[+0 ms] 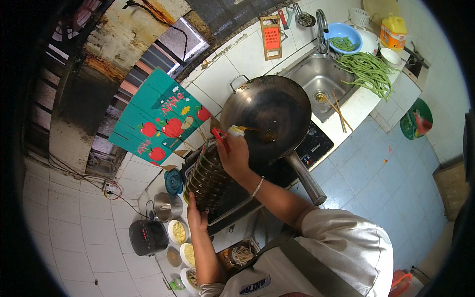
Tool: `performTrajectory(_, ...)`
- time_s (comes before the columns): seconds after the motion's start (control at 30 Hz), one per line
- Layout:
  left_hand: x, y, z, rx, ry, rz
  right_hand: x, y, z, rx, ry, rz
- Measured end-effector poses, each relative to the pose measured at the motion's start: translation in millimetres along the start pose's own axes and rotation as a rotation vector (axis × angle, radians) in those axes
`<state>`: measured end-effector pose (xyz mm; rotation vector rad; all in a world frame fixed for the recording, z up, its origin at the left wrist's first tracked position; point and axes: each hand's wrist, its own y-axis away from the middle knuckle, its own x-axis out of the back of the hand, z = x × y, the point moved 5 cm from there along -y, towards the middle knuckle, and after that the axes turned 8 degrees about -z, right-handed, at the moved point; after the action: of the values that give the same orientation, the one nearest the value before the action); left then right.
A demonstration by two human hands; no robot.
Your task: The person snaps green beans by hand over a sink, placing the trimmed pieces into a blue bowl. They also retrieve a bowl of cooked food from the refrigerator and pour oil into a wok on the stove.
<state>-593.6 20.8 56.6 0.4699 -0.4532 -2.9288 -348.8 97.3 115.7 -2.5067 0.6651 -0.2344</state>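
A large ribbed plastic bottle of dark oil (209,178) lies tilted between my two hands, its mouth over a metal wok (272,107). Near its red handle and neck, my right hand (234,154) grips the bottle. My left hand (197,217) supports the bottle's lower end. A thin amber stream runs from the white and yellow spout into the wok, where a small pool of oil shows. The wok rests over a black cooktop (317,143), with its metal handle pointing towards me.
Right of the wok are a steel sink (319,74), chopsticks (339,111), long green beans (367,70) and a blue bowl (343,28). A green apple-printed cardboard sheet (163,118) stands behind. At left are a rice cooker (148,237), a steel pot (167,207) and several bowls of food.
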Motion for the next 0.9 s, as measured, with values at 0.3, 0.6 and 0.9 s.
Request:
performTrajectory(0.3, 6, -5, -4, 0.024, -0.001, -0.014, 0, -1, 0, -0.038, -0.009, 0.011)
performTrajectory(0.6, 5, -5, -4, 0.013, -0.016, -0.046, 1, -1, 2, -0.041, 0.025, -0.009)
performTrajectory(0.9, -2, -1, -8, 0.040, 0.011, -0.059, 6, 1, 1, -0.025, 0.018, 0.028)
